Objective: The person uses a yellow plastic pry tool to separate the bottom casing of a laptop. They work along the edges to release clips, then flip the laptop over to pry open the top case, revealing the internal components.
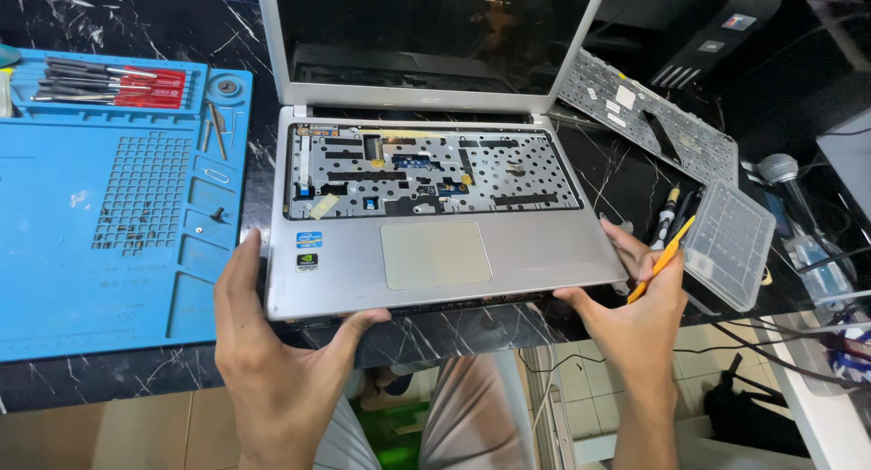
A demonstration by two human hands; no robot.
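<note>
Two hands: both are placed at the front edge of the silver laptop (426, 252), which lies open on the dark marble table (109, 379).
Step in hand: the palm-rest cover seems to be worked loose; the keyboard (649, 116) is already out and laid to the right.
Next move: it is judged that a slow, even lift is called for, so that no thin cable underneath gets torn.
Left hand (272, 343): spread wide, with the thumb pressed under the front left corner.
Right hand (635, 307): partly curled; an orange pry tool (662, 259) is held in it, and the front right corner is touched.
Nearby: a blue work mat (91, 207) and a clear parts box (726, 243).
</note>
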